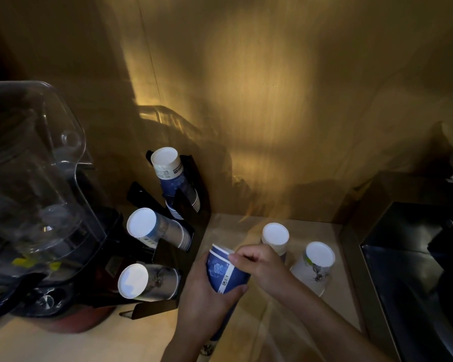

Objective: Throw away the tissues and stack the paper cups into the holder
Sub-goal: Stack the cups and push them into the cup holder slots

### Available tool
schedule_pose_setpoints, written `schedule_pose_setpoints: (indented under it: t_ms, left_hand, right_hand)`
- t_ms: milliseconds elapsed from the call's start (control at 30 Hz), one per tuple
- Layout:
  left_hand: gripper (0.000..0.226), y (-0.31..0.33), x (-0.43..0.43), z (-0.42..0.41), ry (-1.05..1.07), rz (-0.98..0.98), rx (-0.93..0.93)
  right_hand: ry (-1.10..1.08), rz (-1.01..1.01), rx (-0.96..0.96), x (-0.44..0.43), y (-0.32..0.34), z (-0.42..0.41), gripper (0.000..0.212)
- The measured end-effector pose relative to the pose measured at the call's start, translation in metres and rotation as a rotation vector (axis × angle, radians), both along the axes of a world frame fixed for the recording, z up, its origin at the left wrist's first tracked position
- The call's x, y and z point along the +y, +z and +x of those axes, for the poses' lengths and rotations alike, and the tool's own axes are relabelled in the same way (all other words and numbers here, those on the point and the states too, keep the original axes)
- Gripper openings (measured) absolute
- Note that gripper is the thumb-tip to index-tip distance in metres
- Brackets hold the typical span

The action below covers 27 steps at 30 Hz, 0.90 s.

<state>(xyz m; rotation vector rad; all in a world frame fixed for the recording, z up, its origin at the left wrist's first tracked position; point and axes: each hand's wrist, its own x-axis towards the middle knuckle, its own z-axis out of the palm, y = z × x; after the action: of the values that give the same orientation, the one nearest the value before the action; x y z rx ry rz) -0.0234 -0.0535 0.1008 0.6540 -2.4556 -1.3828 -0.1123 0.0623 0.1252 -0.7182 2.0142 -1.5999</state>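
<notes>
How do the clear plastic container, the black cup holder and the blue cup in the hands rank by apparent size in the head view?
1. Clear plastic container, largest, though nearness to the camera inflates it.
2. Black cup holder.
3. Blue cup, gripped by the left hand, with the right hand at its rim.

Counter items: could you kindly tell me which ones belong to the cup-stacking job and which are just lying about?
Part of the job:
blue cups held in the left hand and right hand
two upturned cups on the counter
black holder with three cup stacks

Just lying about:
clear blender jar
dark appliance
</notes>
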Motion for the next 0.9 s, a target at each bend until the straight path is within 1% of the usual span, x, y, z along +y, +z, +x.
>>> schedule_pose_setpoints:
  t_ms: [100, 167, 233, 300, 367, 500, 533, 633, 667, 733, 800, 833, 900]
  left_hand:
    - [0.093, 0.000, -0.003, 0.003, 0.004, -0.041, -0.016]
    - [0.085, 0.001, -0.004, 0.004, 0.011, -0.033, -0.025]
    - [0.075, 0.004, -0.006, 0.003, 0.040, 0.004, -0.026]
    - [0.068, 0.008, -0.008, 0.001, 0.077, 0.096, -0.031]
    - [0.066, 0.012, -0.012, 0.001, 0.073, 0.219, -0.026]
    - [0.070, 0.020, -0.020, 0.006, -0.074, 0.394, -0.030]
    - [0.065, 0.021, -0.024, 0.007, -0.079, 0.433, -0.017]
    - [0.032, 0.030, -0.045, 0.010, -0.076, 0.491, 0.110]
    - [0.031, 0.035, -0.053, 0.012, -0.091, 0.488, 0.157]
    - [0.043, 0.045, -0.063, 0.017, -0.154, 0.394, 0.224]
    - [0.056, 0.053, -0.063, 0.020, -0.244, 0.186, 0.211]
    - [0.061, 0.054, -0.062, 0.020, -0.282, 0.137, 0.199]
    - [0.081, 0.054, -0.056, 0.014, -0.313, 0.171, 0.175]
  right_hand:
    - [0.028, 0.039, -0.001, -0.003, -0.005, 0.002, 0.029]
    - [0.050, 0.064, 0.005, -0.006, -0.007, 0.002, 0.031]
    - [0.057, 0.091, 0.066, -0.010, -0.006, 0.002, 0.031]
    - [0.045, 0.085, 0.148, -0.014, -0.006, 0.003, 0.025]
    - [0.020, 0.046, 0.157, -0.017, -0.006, 0.004, 0.020]
    - [-0.111, 0.001, 0.121, -0.021, -0.002, 0.001, 0.019]
    - [-0.157, -0.022, 0.080, -0.023, 0.001, -0.001, 0.019]
    - [-0.294, -0.194, -0.163, -0.026, 0.011, -0.010, 0.021]
    - [-0.330, -0.248, -0.256, -0.026, 0.015, -0.014, 0.021]
    - [-0.356, -0.355, -0.439, -0.024, 0.021, -0.021, 0.023]
    - [-0.341, -0.439, -0.594, -0.024, 0.026, -0.025, 0.035]
    - [-0.324, -0.464, -0.663, -0.025, 0.027, -0.026, 0.038]
    - [-0.273, -0.473, -0.774, -0.030, 0.029, -0.023, 0.038]
